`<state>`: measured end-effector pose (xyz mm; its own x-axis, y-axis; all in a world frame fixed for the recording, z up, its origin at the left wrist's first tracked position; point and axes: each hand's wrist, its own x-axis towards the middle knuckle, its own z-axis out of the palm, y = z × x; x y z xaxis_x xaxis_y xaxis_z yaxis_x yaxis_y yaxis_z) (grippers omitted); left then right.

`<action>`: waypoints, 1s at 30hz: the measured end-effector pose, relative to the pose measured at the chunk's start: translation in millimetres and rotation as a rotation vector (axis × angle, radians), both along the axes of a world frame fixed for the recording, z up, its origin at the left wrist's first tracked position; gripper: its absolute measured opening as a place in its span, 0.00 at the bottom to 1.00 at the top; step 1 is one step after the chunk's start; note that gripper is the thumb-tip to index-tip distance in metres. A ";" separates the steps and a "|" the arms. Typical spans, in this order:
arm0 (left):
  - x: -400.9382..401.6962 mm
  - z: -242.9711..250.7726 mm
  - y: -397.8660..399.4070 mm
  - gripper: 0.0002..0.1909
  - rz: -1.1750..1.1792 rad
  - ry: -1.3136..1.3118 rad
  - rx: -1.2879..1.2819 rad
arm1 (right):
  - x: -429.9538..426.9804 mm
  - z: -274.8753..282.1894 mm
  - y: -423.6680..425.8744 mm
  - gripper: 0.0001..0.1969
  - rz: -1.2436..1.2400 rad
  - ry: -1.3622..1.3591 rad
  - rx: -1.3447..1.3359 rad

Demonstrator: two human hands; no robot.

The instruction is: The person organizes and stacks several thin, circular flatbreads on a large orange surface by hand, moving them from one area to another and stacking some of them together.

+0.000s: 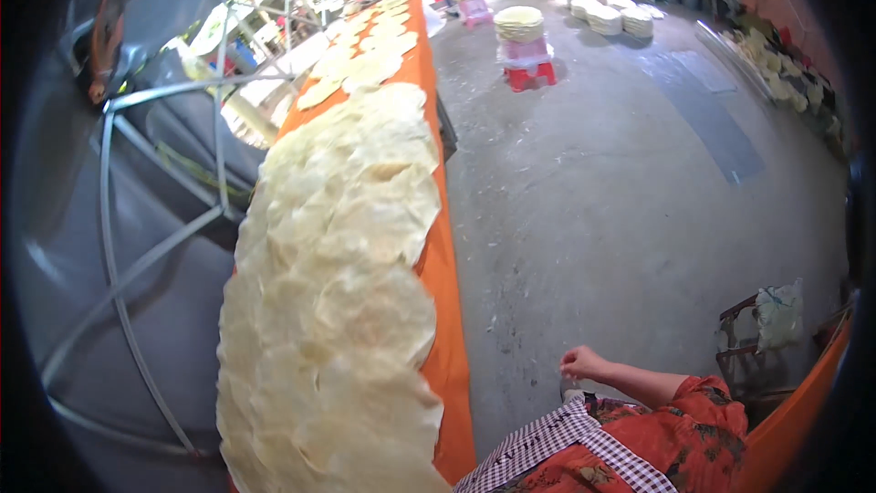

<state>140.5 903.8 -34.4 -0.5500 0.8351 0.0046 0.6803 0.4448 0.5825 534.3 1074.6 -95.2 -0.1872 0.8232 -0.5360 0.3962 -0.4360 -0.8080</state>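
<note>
My right hand [582, 363] hangs over the concrete floor in front of my checked apron [540, 439], its fingers loosely curled with nothing visible in them. My left hand is out of view. To the left of the hand, and apart from it, runs a long table with an orange cover [445, 356]. Thin, pale, round dough sheets [342, 315] overlap in a thick, wavy layer along its near part. Farther down the table, separate round sheets [320, 92] lie more singly on the orange cover.
A stack of pale rounds [519, 24] stands on a red plastic stool [530, 77]. More stacks [605, 19] sit on the floor behind. Metal bars [164, 246] line the table's left side. At right are a chair [739, 308] and a plastic strip [712, 127].
</note>
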 end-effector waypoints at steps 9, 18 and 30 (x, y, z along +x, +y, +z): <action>68.3 36.2 285.4 0.07 -0.075 -0.558 -0.401 | 20.3 42.1 315.8 0.09 0.035 0.367 -0.181; 136.3 42.6 663.3 0.05 -0.131 -1.073 -0.066 | 242.8 -90.1 517.9 0.12 0.243 -0.517 -0.101; 290.6 52.7 1164.7 0.09 -0.557 -1.113 -0.261 | 396.4 -142.7 729.8 0.11 -0.195 -0.334 -0.266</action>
<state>431.1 2068.6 18.3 0.2730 0.8602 -0.4306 0.0130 0.4443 0.8958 930.7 1804.4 -237.9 0.1762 0.6513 -0.7381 0.5059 -0.7031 -0.4997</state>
